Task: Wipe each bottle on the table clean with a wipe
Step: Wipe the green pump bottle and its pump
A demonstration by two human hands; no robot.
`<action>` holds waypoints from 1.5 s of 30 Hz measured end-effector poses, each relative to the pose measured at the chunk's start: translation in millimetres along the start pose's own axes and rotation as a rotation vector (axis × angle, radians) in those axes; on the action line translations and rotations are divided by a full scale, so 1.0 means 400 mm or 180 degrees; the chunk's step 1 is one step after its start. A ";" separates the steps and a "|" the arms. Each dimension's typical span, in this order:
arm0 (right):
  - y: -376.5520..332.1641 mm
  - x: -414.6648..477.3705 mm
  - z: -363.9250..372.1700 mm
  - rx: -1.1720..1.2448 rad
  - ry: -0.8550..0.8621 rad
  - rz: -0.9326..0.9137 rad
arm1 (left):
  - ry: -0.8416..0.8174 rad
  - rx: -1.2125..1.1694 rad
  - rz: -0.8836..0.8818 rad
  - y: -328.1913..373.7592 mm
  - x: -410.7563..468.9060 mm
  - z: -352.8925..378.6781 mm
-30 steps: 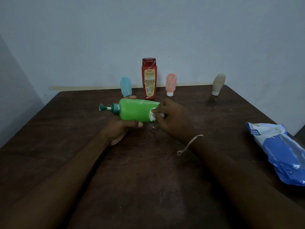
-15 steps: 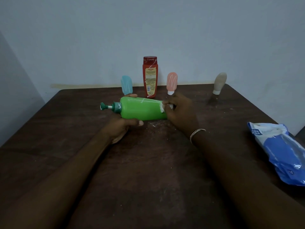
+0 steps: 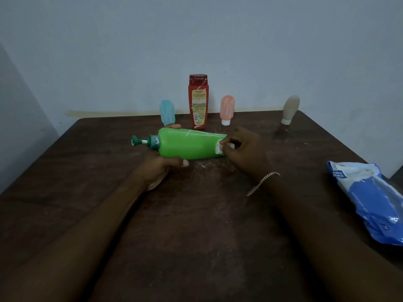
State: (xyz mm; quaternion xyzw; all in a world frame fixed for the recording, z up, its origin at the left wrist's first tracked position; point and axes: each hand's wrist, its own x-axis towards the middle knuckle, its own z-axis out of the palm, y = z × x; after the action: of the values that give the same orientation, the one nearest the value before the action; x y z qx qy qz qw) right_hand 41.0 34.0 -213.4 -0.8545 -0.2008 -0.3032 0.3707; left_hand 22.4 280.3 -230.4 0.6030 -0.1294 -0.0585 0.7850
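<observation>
Wiping a green bottle [image 3: 187, 144] held sideways.
Left hand [image 3: 160, 168] grasps it; right hand [image 3: 244, 147], pinching the wipe [image 3: 219, 148], has slid to its base.

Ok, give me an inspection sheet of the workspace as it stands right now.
Surface: dark table, scuffed, pale crumbs under the green bottle.
Job's things: green bottle held sideways, pump pointing left; white wipe against its base; red bottle, blue tube, pink tube and beige tube standing along the far edge.
Clutter: blue wipe pack at the right edge.
Grippers: left hand grips the green bottle; right hand pinches the wipe.
Cables: nothing seen.
Surroundings: plain wall.
</observation>
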 end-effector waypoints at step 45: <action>0.014 0.044 -0.022 -0.0136 0.0055 0.0705 | -0.0460 -0.0052 0.0219 0.003 -0.003 0.006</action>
State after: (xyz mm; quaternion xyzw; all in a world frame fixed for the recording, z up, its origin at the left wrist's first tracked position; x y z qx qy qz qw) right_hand 54.0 25.9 -199.7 -0.8766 -0.0955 -0.2719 0.3855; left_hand 20.6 278.5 -228.7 0.5860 -0.2059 -0.0759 0.7801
